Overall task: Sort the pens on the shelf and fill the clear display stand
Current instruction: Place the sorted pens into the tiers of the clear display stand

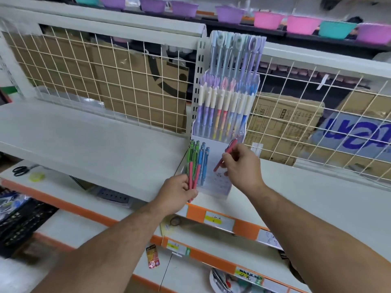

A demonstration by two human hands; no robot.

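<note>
The clear display stand stands on the shelf near its front edge, its back against the wire grid that runs behind the shelf. In the stand, a front row of pens fills only the left part of the lowest tier; behind and above it stands a middle row of pens, and behind that, highest, a back row of pens. The left hand holds a bundle of pens just before the stand's left front corner; the right hand pinches a single pen over the right part of the lowest tier. Cardboard boxes lie behind the grid, bowls line a higher shelf at the back, and scissors lie beside a roll of tape on the lower shelf, far left
</note>
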